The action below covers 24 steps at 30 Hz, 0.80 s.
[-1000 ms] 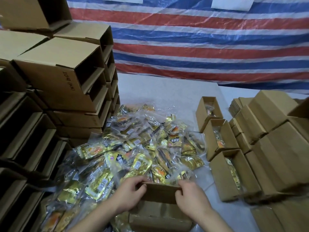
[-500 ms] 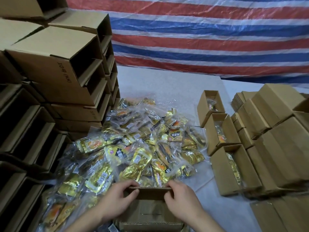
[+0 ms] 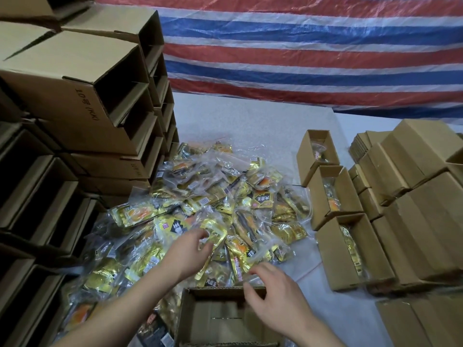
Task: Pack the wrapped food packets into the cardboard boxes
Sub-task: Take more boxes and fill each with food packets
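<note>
Three part-filled boxes (image 3: 335, 189), two hands (image 3: 190, 251)

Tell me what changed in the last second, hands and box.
Both hands let go of the far edge of the open box. The left hand moved forward onto the pile of packets, its fingers at a gold packet; whether it grips it yet is unclear. The right hand lifted off and hovers over the box's far right corner. The three part-filled boxes and the stacks stayed put.
</note>
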Each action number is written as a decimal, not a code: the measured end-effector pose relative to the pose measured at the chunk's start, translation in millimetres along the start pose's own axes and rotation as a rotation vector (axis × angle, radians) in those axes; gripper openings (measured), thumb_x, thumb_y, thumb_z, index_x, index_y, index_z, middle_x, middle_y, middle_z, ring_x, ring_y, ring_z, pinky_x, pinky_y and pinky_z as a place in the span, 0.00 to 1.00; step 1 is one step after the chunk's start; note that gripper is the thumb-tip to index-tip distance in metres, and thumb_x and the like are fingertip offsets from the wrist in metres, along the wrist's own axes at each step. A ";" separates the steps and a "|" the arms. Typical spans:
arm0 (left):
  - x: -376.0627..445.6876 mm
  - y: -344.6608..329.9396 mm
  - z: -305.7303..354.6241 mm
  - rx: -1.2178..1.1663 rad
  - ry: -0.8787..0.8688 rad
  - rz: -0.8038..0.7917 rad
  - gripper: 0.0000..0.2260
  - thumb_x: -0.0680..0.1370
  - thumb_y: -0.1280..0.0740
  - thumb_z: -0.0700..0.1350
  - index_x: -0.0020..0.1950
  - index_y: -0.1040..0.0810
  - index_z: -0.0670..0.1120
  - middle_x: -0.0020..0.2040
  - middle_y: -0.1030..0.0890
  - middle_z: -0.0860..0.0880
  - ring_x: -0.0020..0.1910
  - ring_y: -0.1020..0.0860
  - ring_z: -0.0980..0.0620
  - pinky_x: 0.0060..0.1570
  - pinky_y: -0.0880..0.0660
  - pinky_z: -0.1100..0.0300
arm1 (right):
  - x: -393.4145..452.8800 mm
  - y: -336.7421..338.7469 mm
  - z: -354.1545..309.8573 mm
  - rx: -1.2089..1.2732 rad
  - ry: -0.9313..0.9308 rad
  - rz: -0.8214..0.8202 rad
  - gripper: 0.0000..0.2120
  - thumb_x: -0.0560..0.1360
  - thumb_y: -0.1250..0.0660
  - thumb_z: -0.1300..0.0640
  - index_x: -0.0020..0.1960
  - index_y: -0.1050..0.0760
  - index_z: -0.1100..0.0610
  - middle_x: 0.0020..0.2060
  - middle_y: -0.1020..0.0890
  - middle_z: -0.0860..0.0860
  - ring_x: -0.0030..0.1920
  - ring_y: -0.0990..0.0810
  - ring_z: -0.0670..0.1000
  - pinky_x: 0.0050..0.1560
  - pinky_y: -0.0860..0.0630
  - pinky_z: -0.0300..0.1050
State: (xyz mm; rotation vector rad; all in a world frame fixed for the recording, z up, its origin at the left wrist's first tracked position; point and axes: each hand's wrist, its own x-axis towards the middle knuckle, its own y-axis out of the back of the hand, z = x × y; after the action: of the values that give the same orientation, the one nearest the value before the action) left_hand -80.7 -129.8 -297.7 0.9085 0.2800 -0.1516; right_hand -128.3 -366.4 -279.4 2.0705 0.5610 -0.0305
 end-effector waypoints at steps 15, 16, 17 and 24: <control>78.1 -60.1 1.5 0.587 0.246 -0.178 0.43 0.74 0.30 0.51 0.79 0.52 0.40 0.76 0.39 0.35 0.69 0.30 0.39 0.56 0.21 0.52 | 41.5 35.6 23.7 0.141 -0.136 0.126 0.13 0.79 0.39 0.40 0.56 0.23 0.44 0.50 0.23 0.37 0.51 0.24 0.38 0.52 0.27 0.34; 76.9 -53.6 5.3 0.500 0.252 -0.194 0.43 0.72 0.28 0.51 0.79 0.48 0.41 0.75 0.38 0.36 0.69 0.31 0.40 0.61 0.23 0.51 | 42.2 38.0 25.4 0.191 -0.162 0.145 0.08 0.79 0.37 0.42 0.53 0.22 0.43 0.48 0.22 0.37 0.49 0.23 0.36 0.49 0.27 0.32; 75.6 -45.2 10.1 0.388 0.259 -0.194 0.42 0.70 0.27 0.52 0.77 0.45 0.42 0.73 0.35 0.38 0.68 0.30 0.40 0.63 0.24 0.51 | 43.9 41.0 25.5 0.269 -0.198 0.159 0.05 0.79 0.36 0.44 0.49 0.22 0.43 0.46 0.20 0.39 0.48 0.23 0.35 0.47 0.26 0.31; 41.7 57.7 100.0 -0.429 -0.114 0.015 0.25 0.61 0.26 0.55 0.55 0.29 0.60 0.48 0.17 0.52 0.43 0.16 0.56 0.45 0.18 0.50 | 77.5 83.2 -24.7 1.166 -0.321 0.080 0.29 0.69 0.35 0.35 0.67 0.30 0.44 0.65 0.23 0.46 0.66 0.25 0.51 0.67 0.27 0.57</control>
State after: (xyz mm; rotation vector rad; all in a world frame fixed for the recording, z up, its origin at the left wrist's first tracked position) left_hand -9.1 -174.6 -208.5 0.4747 0.1891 -0.1230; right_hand -30.5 -353.5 -217.6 3.1056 0.2515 -0.7916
